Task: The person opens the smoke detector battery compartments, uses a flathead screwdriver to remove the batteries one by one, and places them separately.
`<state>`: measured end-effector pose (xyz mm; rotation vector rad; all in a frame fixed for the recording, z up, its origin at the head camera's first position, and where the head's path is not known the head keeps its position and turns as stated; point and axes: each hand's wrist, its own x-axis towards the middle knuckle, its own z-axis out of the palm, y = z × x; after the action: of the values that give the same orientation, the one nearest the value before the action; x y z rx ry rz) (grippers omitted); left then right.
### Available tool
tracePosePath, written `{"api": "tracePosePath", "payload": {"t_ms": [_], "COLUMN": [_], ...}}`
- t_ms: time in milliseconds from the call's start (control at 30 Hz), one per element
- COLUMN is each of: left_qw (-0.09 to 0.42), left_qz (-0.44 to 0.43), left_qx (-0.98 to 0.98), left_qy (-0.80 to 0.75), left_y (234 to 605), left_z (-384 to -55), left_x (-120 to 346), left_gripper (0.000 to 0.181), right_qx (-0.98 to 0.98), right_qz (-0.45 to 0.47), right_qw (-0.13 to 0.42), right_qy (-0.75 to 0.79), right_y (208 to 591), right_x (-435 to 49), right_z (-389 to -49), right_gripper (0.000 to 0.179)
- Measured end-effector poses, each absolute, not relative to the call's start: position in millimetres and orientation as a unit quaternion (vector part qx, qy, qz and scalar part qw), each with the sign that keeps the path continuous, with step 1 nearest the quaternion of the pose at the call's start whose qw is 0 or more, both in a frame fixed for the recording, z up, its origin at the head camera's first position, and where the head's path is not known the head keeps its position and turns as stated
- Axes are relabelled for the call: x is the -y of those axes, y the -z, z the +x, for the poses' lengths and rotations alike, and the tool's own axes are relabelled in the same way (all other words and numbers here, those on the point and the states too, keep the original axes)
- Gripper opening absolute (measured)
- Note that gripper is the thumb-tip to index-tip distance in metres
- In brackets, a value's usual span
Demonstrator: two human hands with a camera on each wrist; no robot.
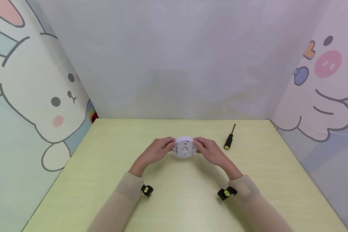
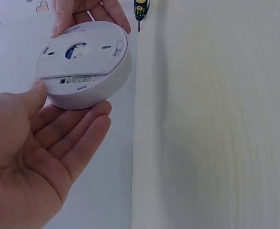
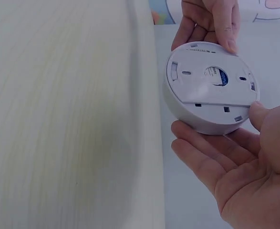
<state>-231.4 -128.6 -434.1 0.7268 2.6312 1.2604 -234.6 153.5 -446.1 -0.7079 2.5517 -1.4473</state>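
Observation:
A round white device (image 1: 185, 147), shaped like a smoke detector, is held above the table between both hands, its slotted back turned toward me. My left hand (image 1: 159, 149) grips its left rim, thumb on the back edge and fingers beneath. On the opposite rim my right hand (image 1: 210, 150) grips it the same way. In the left wrist view a flat back plate (image 2: 63, 64) covers most of the back, and printed text shows beside it. A blue-and-white part (image 3: 219, 76) is visible through the plate's round hole in the right wrist view. The device's front is hidden.
A black-and-yellow screwdriver (image 1: 228, 140) lies on the pale wooden table (image 1: 119, 135), right of the hands, its tip pointing to the back. A grey-white wall (image 1: 174, 64) stands behind; cartoon-printed panels (image 1: 32, 96) rise at both sides.

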Motion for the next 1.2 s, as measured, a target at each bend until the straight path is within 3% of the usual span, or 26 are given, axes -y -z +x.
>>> {"api": "tracePosePath", "payload": {"t_ms": [533,1200], "left_qw": [0.072,0.104], "left_qz": [0.174,0.16], "left_qx": [-0.857,-0.841], "left_qy": [-0.48,-0.507], "left_y": [434.7,438.9], "left_z": [-228.6,-224.5], "left_x": [125.8,125.1], "left_gripper": [0.03,0.035], "right_qx": [-0.818,-0.811], "right_qz": [-0.203,-0.173], "right_qw": [0.094,0.13], "right_qy": [0.53,0.543], "right_y": [444.0,451.9], "right_x": [-147.0,-147.9], "right_z": [-233.2,-232.6], "right_gripper": [0.044,0.043]}}
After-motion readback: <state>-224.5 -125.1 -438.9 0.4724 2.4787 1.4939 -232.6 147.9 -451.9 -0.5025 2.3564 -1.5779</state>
